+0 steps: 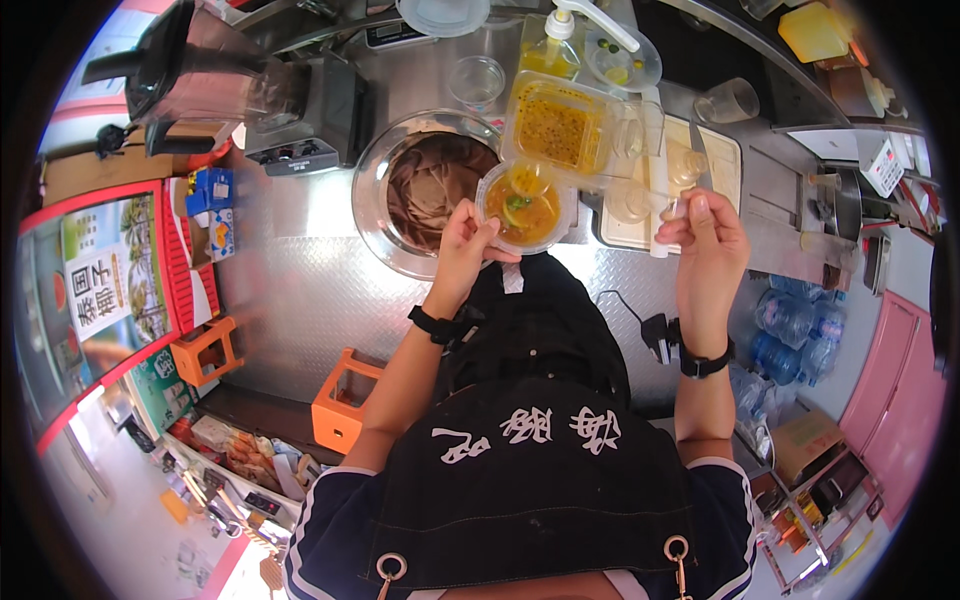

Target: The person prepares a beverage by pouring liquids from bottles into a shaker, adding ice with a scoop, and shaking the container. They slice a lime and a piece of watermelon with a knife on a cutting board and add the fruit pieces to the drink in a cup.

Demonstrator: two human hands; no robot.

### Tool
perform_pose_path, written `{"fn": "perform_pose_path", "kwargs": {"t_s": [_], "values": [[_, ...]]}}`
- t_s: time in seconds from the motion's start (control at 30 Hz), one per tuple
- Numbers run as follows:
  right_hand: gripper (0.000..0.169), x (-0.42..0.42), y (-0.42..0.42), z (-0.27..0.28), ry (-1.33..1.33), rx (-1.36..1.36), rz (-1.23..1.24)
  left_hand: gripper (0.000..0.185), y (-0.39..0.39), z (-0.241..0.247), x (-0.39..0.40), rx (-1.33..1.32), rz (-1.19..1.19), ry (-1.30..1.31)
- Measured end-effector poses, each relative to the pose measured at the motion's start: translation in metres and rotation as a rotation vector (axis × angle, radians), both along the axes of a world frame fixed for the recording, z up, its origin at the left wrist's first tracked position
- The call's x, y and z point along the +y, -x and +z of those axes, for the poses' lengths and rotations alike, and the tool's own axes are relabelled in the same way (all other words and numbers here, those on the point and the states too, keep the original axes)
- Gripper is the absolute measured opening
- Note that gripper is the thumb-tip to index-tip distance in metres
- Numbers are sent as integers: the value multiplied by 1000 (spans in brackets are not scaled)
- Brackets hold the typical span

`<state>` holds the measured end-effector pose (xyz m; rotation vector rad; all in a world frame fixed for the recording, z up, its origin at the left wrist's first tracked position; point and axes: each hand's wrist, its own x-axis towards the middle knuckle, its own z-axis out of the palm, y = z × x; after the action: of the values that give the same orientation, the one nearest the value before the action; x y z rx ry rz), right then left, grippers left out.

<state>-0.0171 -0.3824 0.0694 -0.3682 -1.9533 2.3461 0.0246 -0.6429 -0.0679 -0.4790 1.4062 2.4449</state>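
Note:
My left hand point(474, 238) grips the rim of a clear plastic cup point(527, 234) of orange liquid with citrus and green pieces. My right hand point(703, 217) pinches the end of a clear handle that reaches left to a small ladle point(530, 178) of yellow pulp over the cup. Just beyond stands a clear plastic container point(559, 126) of yellow pulp with dark seeds. A cream cutting board point(720, 161) with a knife point(699, 150) and clear plastic pieces lies to the right.
A large glass bowl point(367, 217) with brown cloth stands left of the cup, a blender point(300, 105) beyond it. A pump bottle point(550, 56) and a clear plate point(645, 56) with small citrus are at the back. An orange stool point(330, 420) and water bottles point(784, 319) are lower down.

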Motion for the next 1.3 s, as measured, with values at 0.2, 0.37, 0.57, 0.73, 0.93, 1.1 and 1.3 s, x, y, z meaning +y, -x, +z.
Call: {"fn": "perform_pose_path", "kwargs": {"t_s": [0.2,0.37,0.57,0.73,0.93,1.1,1.3], "values": [[16,-18,40,-48,-216,170,-4,15,0,4,-1,-3,12,5],[14,-37,60,-104,-754,334,257,13,-4,1,-5,2,-1,23],[19,-34,69,-112,-153,-21,36,14,-8,0,-5,-9,17,27],[20,-20,69,-98,25,-28,-68,14,-6,-7,-2,-13,4,33],[19,-12,61,-65,52,26,-115,11,2,-8,3,17,-11,55],[18,-10,34,-17,-41,82,-67,11,6,-13,3,34,-21,54],[15,-19,-20,8,-201,57,165,15,5,-4,3,20,-14,16]]}}
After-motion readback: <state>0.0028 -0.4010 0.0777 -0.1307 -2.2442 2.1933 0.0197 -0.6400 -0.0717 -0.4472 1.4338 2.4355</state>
